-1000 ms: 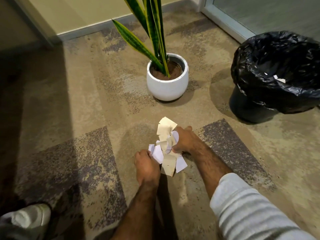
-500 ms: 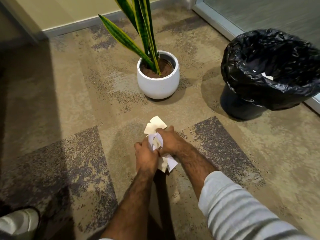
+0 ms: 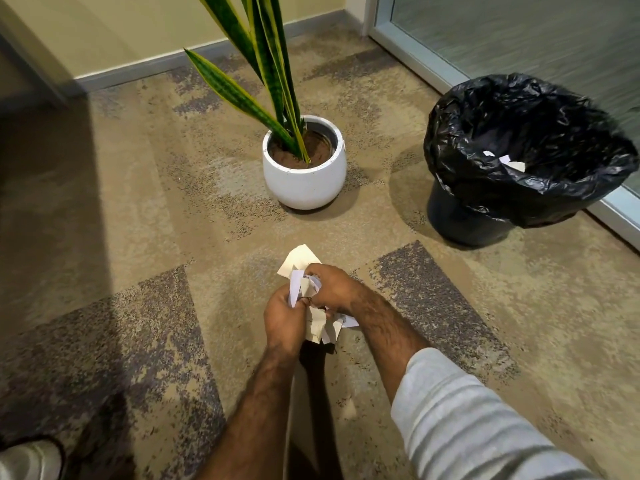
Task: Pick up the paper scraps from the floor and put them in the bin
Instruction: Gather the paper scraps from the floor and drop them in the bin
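Observation:
A bunch of cream and white paper scraps [image 3: 298, 264] is squeezed between both my hands, just above the carpet. My left hand [image 3: 284, 320] grips the lower part of the bunch, and my right hand [image 3: 333, 287] curls over its top. Scrap ends stick out above and below the hands. The bin [image 3: 464, 220], lined with a black bag [image 3: 450, 147], stands to the right and farther away. A few white scraps [image 3: 509, 160] lie inside it.
A white pot [image 3: 304, 181] with a tall snake plant [image 3: 239, 95] stands straight ahead between my hands and the wall. A glass door frame [image 3: 415, 53] runs behind the bin. A white shoe [image 3: 29, 460] shows at the bottom left.
My hands have closed together and bunched the loose scraps into a tighter wad. The view has shifted, so the bin and pot sit lower and nearer.

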Available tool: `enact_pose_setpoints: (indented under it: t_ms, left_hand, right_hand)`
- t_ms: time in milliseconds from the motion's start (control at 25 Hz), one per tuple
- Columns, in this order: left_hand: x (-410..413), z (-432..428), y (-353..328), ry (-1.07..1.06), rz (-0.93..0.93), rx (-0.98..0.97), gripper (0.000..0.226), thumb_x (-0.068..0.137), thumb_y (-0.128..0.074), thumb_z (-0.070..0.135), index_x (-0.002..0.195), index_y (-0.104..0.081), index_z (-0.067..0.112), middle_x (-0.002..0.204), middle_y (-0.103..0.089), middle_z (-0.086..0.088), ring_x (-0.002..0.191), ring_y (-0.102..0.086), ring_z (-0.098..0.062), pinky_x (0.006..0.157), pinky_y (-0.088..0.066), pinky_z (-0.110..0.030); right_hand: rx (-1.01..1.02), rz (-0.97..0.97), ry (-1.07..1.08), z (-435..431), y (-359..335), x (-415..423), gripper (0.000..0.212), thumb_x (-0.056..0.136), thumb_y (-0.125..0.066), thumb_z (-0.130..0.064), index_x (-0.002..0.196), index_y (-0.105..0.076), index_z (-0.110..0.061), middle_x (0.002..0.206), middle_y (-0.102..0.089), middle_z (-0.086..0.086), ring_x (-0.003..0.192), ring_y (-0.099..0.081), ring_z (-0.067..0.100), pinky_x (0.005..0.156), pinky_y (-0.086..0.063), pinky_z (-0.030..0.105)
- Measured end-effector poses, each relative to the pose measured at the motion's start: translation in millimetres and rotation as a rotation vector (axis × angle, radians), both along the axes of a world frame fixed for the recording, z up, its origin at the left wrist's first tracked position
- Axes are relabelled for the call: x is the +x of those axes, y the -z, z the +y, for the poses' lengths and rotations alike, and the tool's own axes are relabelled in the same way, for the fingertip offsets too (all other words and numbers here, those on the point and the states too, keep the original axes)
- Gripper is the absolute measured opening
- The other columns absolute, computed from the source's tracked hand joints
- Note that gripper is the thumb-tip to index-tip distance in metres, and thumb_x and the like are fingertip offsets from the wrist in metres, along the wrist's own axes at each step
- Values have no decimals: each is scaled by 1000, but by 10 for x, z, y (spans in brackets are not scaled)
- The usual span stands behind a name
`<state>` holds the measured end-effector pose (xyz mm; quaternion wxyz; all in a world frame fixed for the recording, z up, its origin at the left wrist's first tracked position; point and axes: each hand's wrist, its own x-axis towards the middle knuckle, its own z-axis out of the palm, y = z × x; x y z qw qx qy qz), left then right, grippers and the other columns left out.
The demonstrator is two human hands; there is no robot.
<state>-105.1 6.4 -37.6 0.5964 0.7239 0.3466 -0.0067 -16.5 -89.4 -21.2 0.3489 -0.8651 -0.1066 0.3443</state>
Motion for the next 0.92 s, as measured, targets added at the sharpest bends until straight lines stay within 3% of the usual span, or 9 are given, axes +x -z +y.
enact_pose_setpoints:
  t_ms: [120, 200, 280, 480, 680, 800, 920]
  left_hand:
    - [121, -17, -56, -7, -42, 29, 26, 89, -62, 4, 108, -74, 17, 94, -77, -4, 85, -73, -24, 82, -62, -46]
    - [209, -35, -144, -2, -99, 2, 28, 87, -62, 4, 107, -75, 19, 89, -77, -2, 78, -71, -19, 74, -61, -41]
    - [293, -49, -240, -5, -138, -25, 32, 85, -62, 4, 109, -75, 22, 91, -78, 0, 80, -73, -18, 73, -60, -36]
    - [467, -93, -480, -15, -220, -52, 31, 89, -62, 3, 113, -74, 20, 94, -79, -3, 84, -74, -23, 75, -60, -40]
    - [612, -95, -824, 42, -237, -53, 27, 91, -63, 5, 114, -72, 15, 88, -77, -4, 72, -69, -22, 60, -53, -34]
    - [703, -144, -1096, 94, -298, -40, 25, 91, -66, 8, 114, -73, 16, 94, -79, -6, 82, -73, -26, 68, -58, -40]
    - [797, -224, -1375, 129, -369, -35, 25, 90, -70, 11, 115, -74, 16, 101, -79, -6, 93, -75, -31, 82, -61, -55]
  right_hand:
    - [-8, -90, -27, -5, -128, 129, 53, 74, -83, -10, 122, -61, -13, 111, -64, 9, 95, -62, 26, 69, -51, 32]
    - [2, -86, 2, -2, -253, 236, 49, 73, -81, -5, 118, -61, -13, 103, -62, 8, 82, -61, 23, 56, -51, 28]
    - [-5, -99, 5, 18, -388, 337, 44, 73, -78, -3, 113, -60, -13, 98, -60, 7, 79, -61, 23, 55, -53, 31]
    - [-92, -178, -69, 52, -763, 521, 44, 76, -80, -9, 115, -60, -12, 109, -65, 7, 99, -61, 25, 75, -46, 28]
    - [-106, -167, -71, -22, -1245, 604, 47, 79, -75, 0, 120, -55, -9, 111, -65, 12, 95, -66, 26, 62, -56, 33]
    - [-98, -179, -57, -108, -1573, 644, 51, 80, -74, 3, 125, -52, -8, 115, -63, 14, 99, -68, 30, 74, -63, 45]
    - [-61, -203, -29, -221, -1879, 682, 55, 81, -74, 4, 129, -52, -11, 113, -64, 12, 94, -70, 28, 70, -64, 45]
